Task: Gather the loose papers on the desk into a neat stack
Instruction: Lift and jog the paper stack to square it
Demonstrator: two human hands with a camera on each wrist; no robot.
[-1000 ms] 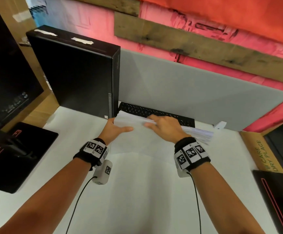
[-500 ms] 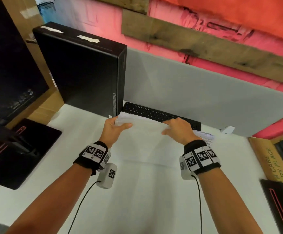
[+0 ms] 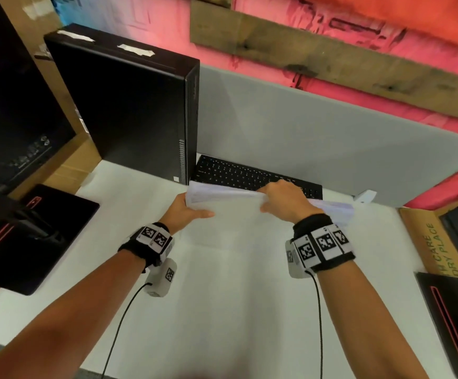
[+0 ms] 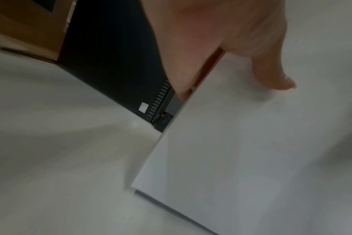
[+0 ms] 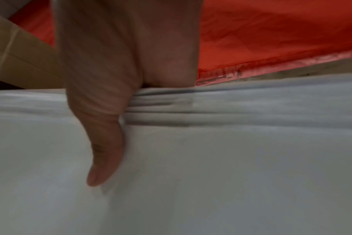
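Observation:
A thick bundle of white papers [image 3: 227, 212] stands tilted on its lower edge on the white desk [image 3: 222, 310], in front of the keyboard. My left hand [image 3: 186, 210] grips its left edge, thumb on the near face. My right hand [image 3: 282, 201] grips the top edge further right, fingers curled over the back. The sheet edges [image 3: 337, 209] past my right hand fan out unevenly. In the left wrist view the thumb lies on the paper face [image 4: 241, 143]. In the right wrist view the thumb presses the bundle just below the layered sheet edges [image 5: 231, 111].
A black computer tower [image 3: 129, 110] stands just left of the papers. A black keyboard [image 3: 249, 177] lies behind them against a grey divider panel [image 3: 318, 143]. Black monitor stand [image 3: 31, 236] at left, cardboard box [image 3: 430, 247] and black device [image 3: 457, 324] at right.
My right hand has slid to the right along the top of the bundle. The papers have been lifted from a flatter lie into a steeper tilt, top edge raised.

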